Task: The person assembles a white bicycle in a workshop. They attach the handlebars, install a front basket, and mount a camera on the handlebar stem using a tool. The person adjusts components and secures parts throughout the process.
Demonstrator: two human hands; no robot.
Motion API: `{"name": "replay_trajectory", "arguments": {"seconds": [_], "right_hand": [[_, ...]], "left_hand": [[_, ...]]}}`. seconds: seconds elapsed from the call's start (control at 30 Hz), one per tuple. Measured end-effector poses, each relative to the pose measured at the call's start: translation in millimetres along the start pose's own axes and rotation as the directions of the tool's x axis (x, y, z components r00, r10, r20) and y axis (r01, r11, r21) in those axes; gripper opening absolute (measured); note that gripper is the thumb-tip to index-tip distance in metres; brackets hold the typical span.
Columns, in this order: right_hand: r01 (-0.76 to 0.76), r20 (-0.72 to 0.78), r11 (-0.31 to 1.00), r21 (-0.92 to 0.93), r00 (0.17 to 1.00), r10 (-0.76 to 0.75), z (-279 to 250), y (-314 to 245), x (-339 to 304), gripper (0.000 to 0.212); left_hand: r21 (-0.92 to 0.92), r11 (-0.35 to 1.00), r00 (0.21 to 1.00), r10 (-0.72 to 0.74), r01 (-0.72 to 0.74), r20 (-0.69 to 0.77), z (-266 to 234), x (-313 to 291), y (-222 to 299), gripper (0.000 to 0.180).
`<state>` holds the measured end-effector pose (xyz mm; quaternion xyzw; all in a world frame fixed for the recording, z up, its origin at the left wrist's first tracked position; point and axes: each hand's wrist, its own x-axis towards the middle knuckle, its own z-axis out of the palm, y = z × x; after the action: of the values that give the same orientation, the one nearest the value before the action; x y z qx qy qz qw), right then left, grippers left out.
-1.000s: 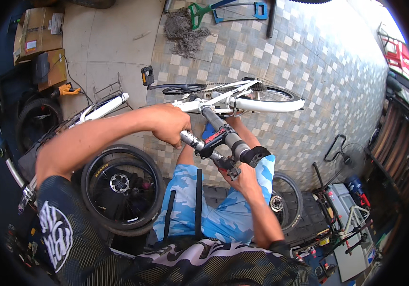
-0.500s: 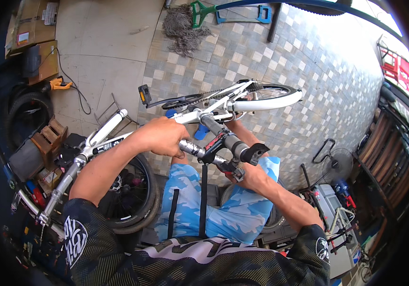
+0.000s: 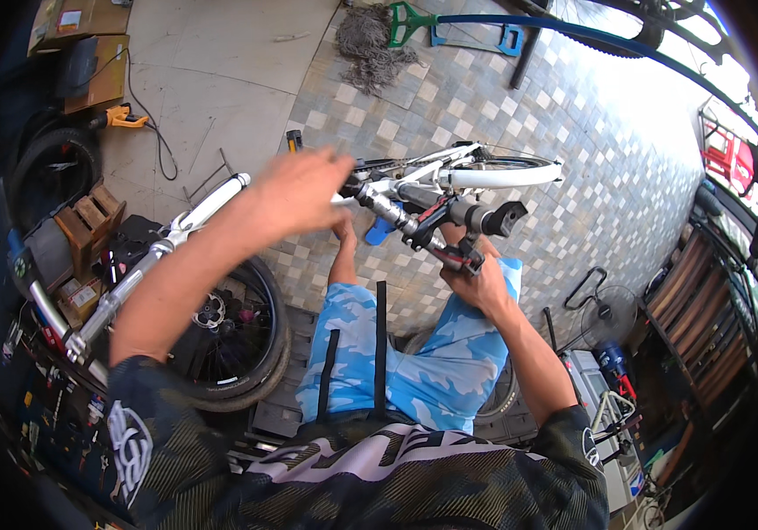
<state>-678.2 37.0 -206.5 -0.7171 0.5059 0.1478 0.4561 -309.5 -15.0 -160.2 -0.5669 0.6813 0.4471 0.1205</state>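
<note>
- Closest in, at lap height: blue camouflage shorts, below the work.
- In the right hand, grips the lower-right end of a silver tube, fingers wrapped around beside the black end clamp.
- With the left hand, hovers at the tube's upper-left end; too blurred to tell whether pinching, touching or just short of contact.
- Between the two hands: that silver tube, long axis slanting from upper left to lower right across the front of the body, with the right hand nearer, already on it.
- Just to the right of it, nearly alongside: a thicker grey tube with a black end cap.
- Beyond the hands: a white bicycle, rear wheel toward the right.
- Farthest off, on the tiled floor: a grey mop near a blue hacksaw.
</note>
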Motion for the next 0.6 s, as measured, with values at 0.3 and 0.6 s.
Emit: {"name": "replay_trajectory", "arguments": {"seconds": [0.3,0.6], "right_hand": [[-0.127,-0.063,0.991,-0.051,0.990,0.124,-9.7,-24.1,-13.6,0.050],[-0.191,-0.207,0.981,-0.038,0.962,0.180,6.9,-18.7,-22.9,0.032]], "left_hand": [[0.203,0.724,0.610,-0.357,0.659,-0.707,-73.0,-240.5,-77.8,0.067],[-0.756,0.463,-0.032,-0.843,0.463,-0.537,71.9,-360.1,-96.8,0.062]]}}
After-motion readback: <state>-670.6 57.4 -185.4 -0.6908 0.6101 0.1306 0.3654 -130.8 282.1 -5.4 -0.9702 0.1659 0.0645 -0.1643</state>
